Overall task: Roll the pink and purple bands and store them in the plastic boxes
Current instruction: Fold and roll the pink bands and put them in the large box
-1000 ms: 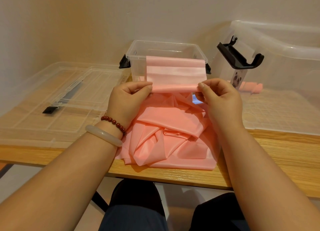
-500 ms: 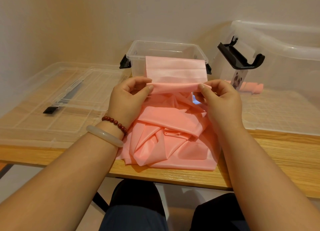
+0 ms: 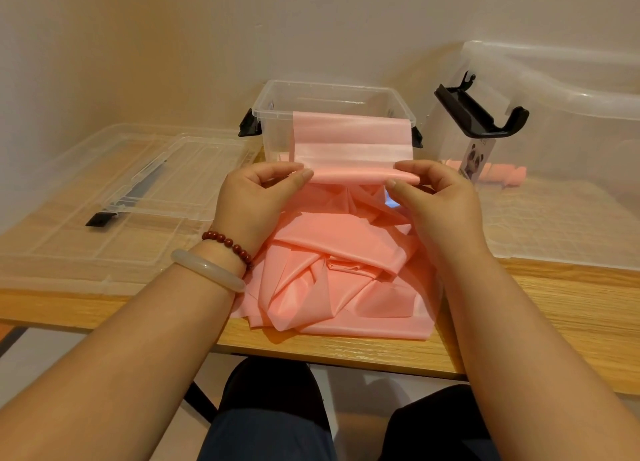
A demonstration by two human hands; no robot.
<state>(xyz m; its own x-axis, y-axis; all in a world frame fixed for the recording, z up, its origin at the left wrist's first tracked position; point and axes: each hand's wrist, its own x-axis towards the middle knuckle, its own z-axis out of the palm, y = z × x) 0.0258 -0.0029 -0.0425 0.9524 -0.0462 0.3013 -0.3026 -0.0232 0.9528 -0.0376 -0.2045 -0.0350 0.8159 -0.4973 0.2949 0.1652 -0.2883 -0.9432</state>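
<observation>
Where the band sits: pink band (image 3: pixel 346 252) lies heaped in loose folds on the wooden table (image 3: pixel 554 304), between the two forearms, near the front edge.
Rolled end: one end rises out of the heap into a thin roll that runs crosswise between the hands and touches both. Beyond the roll a flat stretch goes up to the near rim of the small clear box (image 3: pixel 332 91).
Left hand (image 3: pixel 254 201): pinches the left end of the roll, thumb tip against the band, fingers curled over it.
Right hand (image 3: pixel 440 204): pinches the right end the same way, thumb tip in front and fingers curled.
Hands vs heap: both are above the far part of the heap, just in front of the small box.
Count, hands: two, both on the one roll.
Count, boxes: two. The small one is straight ahead and open. The large clear box (image 3: pixel 554 79) is to the right, open, with a black latch (image 3: pixel 481 114) raised on its near end and a panda sticker (image 3: pixel 476 159) below it.
Count, pink rolls (image 3: pixel 502 176): more than one, lying inside the large box on its floor, well apart from the hands.
Count, clear lid (image 3: pixel 104 201): flat on the table at left. It may be two stacked, but the clear plastic makes that hard to read.
Left wrist: two pieces, a bead bracelet (image 3: pixel 228 244) and a pale bangle (image 3: pixel 207 270), side by side.
</observation>
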